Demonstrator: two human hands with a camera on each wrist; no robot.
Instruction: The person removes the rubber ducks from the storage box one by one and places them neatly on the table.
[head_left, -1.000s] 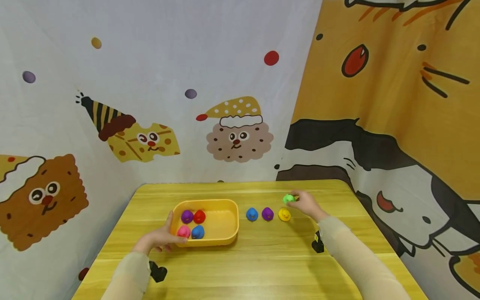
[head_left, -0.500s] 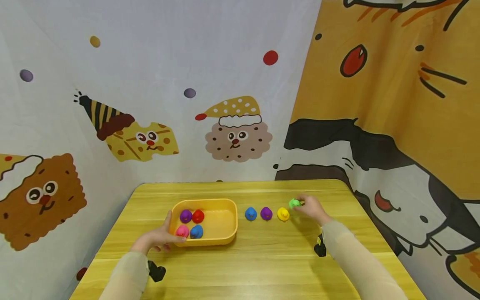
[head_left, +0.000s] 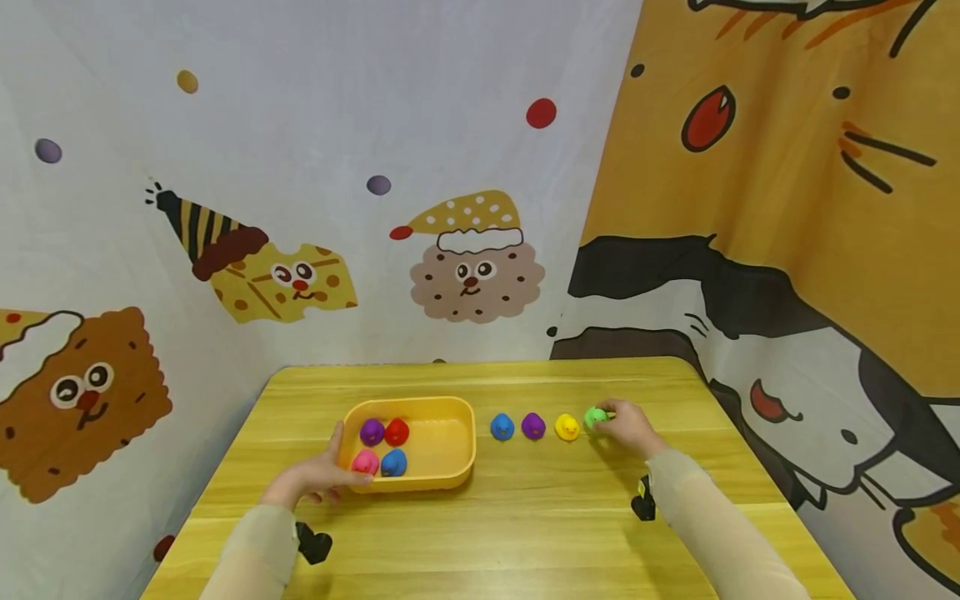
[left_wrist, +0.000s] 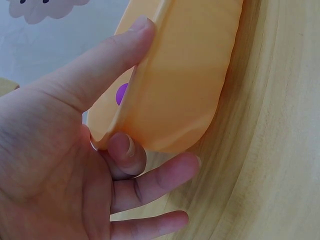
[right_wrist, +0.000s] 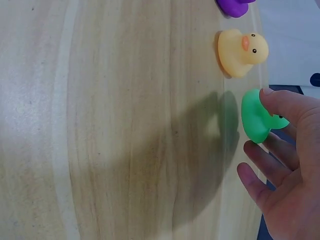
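My right hand (head_left: 628,427) pinches a green rubber duck (head_left: 597,417) between thumb and fingers, just right of a yellow rubber duck (head_left: 567,427). In the right wrist view the green duck's shadow lies a little apart from it on the table. A purple duck (head_left: 533,427) and a blue duck (head_left: 502,427) continue the row leftward. At the left, my left hand (head_left: 318,473) grips the near left corner of a yellow-orange plastic tray (head_left: 467,467), thumb along its rim. Inside the tray sit a purple duck (head_left: 372,432), a red duck (head_left: 397,432), a pink duck (head_left: 365,462) and a blue duck (head_left: 393,462).
The wood-grain table (head_left: 510,542) reaches back to a white cloth backdrop (head_left: 337,125) with cartoon prints. An orange printed cloth (head_left: 772,192) hangs to the right. Black wrist cameras (head_left: 313,543) are strapped under both wrists.
My right hand has moved the green duck rightward and toward me, from behind the yellow duck to its right side. My left hand stays on the tray.
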